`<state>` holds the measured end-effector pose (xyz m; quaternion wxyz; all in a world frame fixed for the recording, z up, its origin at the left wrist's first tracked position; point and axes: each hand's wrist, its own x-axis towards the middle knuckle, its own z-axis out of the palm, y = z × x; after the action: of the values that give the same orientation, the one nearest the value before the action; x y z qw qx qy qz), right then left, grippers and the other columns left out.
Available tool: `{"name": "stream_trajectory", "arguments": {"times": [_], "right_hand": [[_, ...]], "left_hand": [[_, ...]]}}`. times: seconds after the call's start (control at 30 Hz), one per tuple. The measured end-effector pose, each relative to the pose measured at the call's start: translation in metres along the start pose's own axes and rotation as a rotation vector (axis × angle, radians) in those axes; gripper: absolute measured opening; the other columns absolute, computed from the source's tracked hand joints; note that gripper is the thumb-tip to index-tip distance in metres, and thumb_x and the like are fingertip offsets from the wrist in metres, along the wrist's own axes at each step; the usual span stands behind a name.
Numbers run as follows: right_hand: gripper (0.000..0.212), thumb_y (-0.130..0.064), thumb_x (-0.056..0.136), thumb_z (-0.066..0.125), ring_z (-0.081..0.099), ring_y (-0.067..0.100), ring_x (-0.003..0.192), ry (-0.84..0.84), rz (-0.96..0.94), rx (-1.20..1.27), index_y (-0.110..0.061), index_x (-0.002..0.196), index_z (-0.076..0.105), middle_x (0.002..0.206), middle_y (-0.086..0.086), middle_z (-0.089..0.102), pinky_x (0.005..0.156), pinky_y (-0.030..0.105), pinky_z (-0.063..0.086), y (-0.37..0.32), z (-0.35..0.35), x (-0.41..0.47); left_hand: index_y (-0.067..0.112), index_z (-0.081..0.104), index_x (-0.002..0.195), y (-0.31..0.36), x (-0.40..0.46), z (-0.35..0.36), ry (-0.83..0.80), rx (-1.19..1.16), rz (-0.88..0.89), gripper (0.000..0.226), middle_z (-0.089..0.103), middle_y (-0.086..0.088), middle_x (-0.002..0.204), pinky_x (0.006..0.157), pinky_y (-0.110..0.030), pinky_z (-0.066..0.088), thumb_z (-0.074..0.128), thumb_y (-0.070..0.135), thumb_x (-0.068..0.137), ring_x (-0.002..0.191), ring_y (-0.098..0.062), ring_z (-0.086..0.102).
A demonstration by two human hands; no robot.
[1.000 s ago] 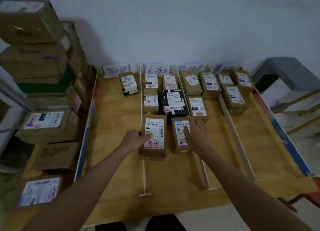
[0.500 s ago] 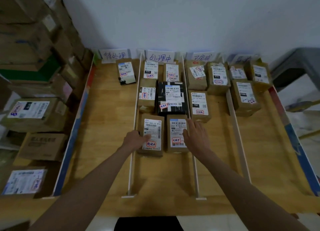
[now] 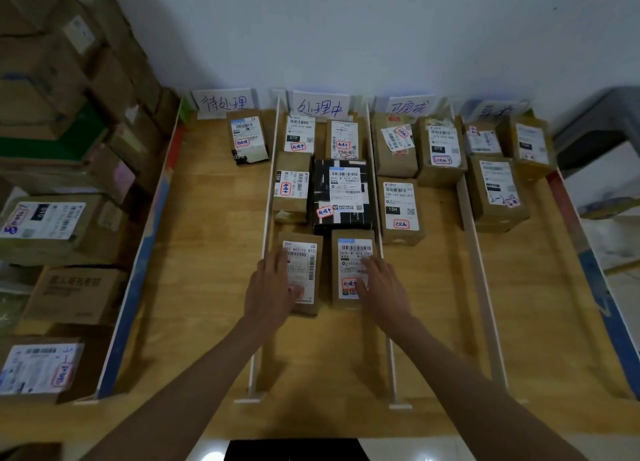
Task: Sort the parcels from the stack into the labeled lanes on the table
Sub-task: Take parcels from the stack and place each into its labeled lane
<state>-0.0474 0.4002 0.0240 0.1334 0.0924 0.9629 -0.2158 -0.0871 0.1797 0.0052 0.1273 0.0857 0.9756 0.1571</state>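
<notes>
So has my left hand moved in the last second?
Yes: the left hand shifted right, from beside the white divider onto the parcel label.

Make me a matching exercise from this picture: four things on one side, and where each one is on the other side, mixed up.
Things:
1. black parcel
2. left hand
3. right hand
4. lone parcel

Places:
A. far end of the leftmost lane
B. resting on the nearest right-side parcel in the second lane
C. middle of the second lane
D. resting on the nearest left-side parcel in the second lane

Pairs: 1-C, 2-D, 3-B, 4-A
</notes>
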Motion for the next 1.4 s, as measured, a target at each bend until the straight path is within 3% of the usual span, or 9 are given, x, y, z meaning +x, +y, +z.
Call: {"name": "stream_trajectory", "arguments": {"times": [0.13,0.4,0.7,0.87,1.0,1.3,1.4], "right_hand": [[0.049,-0.028,0.104,0.043,0.021,0.02,0.146,-0.043,0.008,-0.026,-0.015,0.149,0.031,0.162,0.003,0.014,0.102,0.037,0.05,-0.004,0.009,-0.006],[0.059,-0.027,0.104,0.044,0.013,0.02,0.151,-0.056,0.019,-0.092,-0.017,0.156,0.018,0.165,0.001,0.002,0.101,0.04,0.051,-0.018,0.016,0.003],[0.063,-0.026,0.105,0.04,0.003,0.022,0.153,-0.089,0.026,-0.154,-0.015,0.158,0.008,0.166,0.003,-0.007,0.107,0.041,0.046,-0.018,0.011,0.016],[0.059,-0.028,0.103,0.045,0.019,0.024,0.15,-0.037,0.039,-0.09,-0.016,0.155,0.021,0.165,0.006,0.009,0.111,0.041,0.042,-0.019,0.004,0.013],[0.057,-0.03,0.103,0.045,0.018,0.023,0.151,0.04,-0.03,-0.109,-0.015,0.154,0.025,0.163,0.007,0.019,0.12,0.039,0.025,-0.028,-0.011,0.013],[0.054,-0.035,0.106,0.032,0.02,0.026,0.15,0.211,-0.308,-0.206,-0.011,0.154,0.029,0.161,0.01,0.027,0.124,0.043,0.017,-0.131,-0.053,0.032],[0.052,-0.031,0.105,0.033,0.027,0.026,0.147,0.24,-0.401,-0.226,-0.008,0.151,0.031,0.156,0.012,0.034,0.122,0.042,0.021,-0.177,-0.055,0.035]], "left_hand": [[0.008,0.017,0.155,-0.008,-0.012,0.013,-0.031,0.134,0.123,0.088,0.015,-0.009,0.161,0.12,-0.038,0.018,0.054,0.056,0.091,0.146,-0.026,0.018],[0.01,0.0,0.156,-0.004,0.007,0.014,-0.067,0.217,0.078,0.088,-0.003,-0.008,0.164,0.122,-0.038,-0.003,0.035,0.063,0.096,0.151,-0.025,-0.006],[0.01,-0.002,0.156,-0.004,0.009,0.012,-0.077,0.243,0.081,0.088,-0.005,-0.007,0.164,0.123,-0.04,-0.001,0.034,0.064,0.096,0.151,-0.026,-0.007],[0.01,0.003,0.156,-0.001,0.007,0.001,-0.085,0.252,0.085,0.086,0.001,-0.008,0.164,0.123,-0.041,0.002,0.038,0.06,0.096,0.151,-0.027,-0.002],[0.013,-0.002,0.157,-0.004,0.008,-0.025,-0.066,0.222,0.076,0.078,-0.007,-0.006,0.164,0.123,-0.042,0.002,0.034,0.054,0.1,0.151,-0.027,-0.006],[0.014,0.013,0.156,-0.07,-0.018,-0.135,0.193,0.304,-0.06,0.069,0.013,-0.006,0.163,0.123,-0.039,0.009,0.031,0.052,0.101,0.15,-0.025,0.009],[0.014,0.017,0.155,-0.103,-0.04,-0.167,0.252,0.319,-0.137,0.067,0.017,-0.005,0.162,0.122,-0.039,0.013,0.032,0.051,0.101,0.15,-0.024,0.012]]}}
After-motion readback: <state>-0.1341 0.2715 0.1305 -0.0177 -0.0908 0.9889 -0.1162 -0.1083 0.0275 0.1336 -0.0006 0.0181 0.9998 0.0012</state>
